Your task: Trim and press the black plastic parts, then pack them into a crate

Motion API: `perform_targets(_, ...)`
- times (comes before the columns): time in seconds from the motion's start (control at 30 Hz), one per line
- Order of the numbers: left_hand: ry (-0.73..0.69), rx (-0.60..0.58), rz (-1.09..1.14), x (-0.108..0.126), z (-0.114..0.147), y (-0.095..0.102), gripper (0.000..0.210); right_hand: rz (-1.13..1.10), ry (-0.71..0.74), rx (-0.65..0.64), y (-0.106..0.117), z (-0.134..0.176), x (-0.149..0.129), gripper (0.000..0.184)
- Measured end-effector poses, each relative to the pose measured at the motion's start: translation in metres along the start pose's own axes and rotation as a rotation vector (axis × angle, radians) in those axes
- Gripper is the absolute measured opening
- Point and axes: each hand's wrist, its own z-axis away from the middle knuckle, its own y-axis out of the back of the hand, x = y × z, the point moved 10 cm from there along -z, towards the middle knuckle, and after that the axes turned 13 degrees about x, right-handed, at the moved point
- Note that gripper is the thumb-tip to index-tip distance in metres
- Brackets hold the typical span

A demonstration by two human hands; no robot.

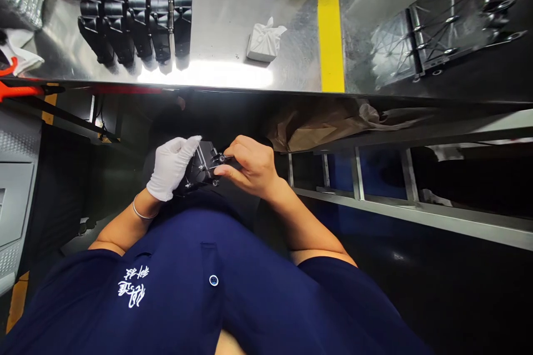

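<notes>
My left hand (pixel 171 167), in a white glove, grips a black plastic part (pixel 202 163) from its left side, just in front of my body and below the bench edge. The part has a flat face, thin ribs and small round bosses with bright highlights. My bare right hand (pixel 252 169) is closed at the part's right edge, thumb and forefinger on either side of a projecting boss. Whether a small tool also sits between those fingers, I cannot make out.
Rows of black plastic parts (pixel 137 11) stand on the metal bench (pixel 225 22). Nearby are a white tissue-like bundle (pixel 265 41), yellow tape (pixel 331 28) and ribbed black mouldings (pixel 449 22). A brown bag (pixel 320 125) and metal frame (pixel 395 208) lie below right; an orange-handled tool (pixel 20 90) is left.
</notes>
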Motion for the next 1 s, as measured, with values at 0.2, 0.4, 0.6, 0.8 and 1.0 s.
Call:
perform_targets(0.2, 0.004, 0.004, 0.006, -0.002, -0.001, 0.000, 0.053, 0.053, 0.004, -0.022, -0.003, 0.002, 0.000, 0.049)
perform_targets(0.4, 0.009, 0.003, 0.012, -0.006, -0.002, 0.001, 0.052, 0.066, 0.012, -0.059, -0.008, 0.003, -0.002, 0.054)
perform_targets(0.6, 0.021, -0.008, -0.009, -0.008, -0.002, 0.001, 0.049, -0.211, -0.137, -0.365, -0.030, 0.013, 0.006, 0.055)
perform_targets(0.8, 0.052, -0.006, 0.050, -0.005, -0.005, -0.002, 0.049, -0.379, -0.272, -0.157, -0.014, 0.009, 0.013, 0.042)
perform_targets(1.0, 0.136, -0.081, 0.048, -0.015, -0.005, -0.009, 0.041, -0.035, -0.140, 0.138, 0.007, 0.006, 0.011, 0.026)
